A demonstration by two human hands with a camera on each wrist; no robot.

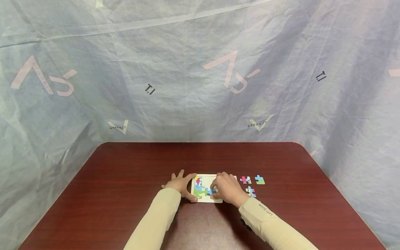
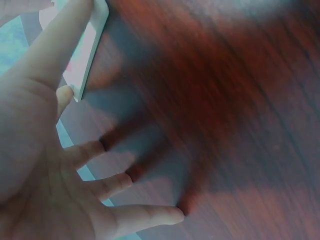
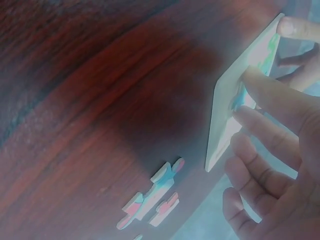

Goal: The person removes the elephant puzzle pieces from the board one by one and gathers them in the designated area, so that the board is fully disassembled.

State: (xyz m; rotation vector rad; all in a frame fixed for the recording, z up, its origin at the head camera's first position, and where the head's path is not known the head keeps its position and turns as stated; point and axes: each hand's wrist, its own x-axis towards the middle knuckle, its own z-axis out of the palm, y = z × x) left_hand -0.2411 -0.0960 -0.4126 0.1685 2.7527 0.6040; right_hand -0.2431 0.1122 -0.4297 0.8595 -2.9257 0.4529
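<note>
Red-brown counter (image 1: 109, 201), sheet (image 1: 184, 107) behind far edge. Board (image 1: 207, 181) midway between side edges; left fingers (image 2: 147, 216) spread against it, right fingers (image 3: 272, 136) pinching piece (image 3: 240, 97).

Wrinkled grey sheeting (image 1: 184, 45) hangs behind a reddish-brown table (image 1: 140, 159).

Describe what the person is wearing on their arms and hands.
The left hand and right hand are bare, without gloves. The long cream fabric left sleeve matches the right sleeve, which bears small dark lettering near its wrist end; a small black item shows beneath.
</note>
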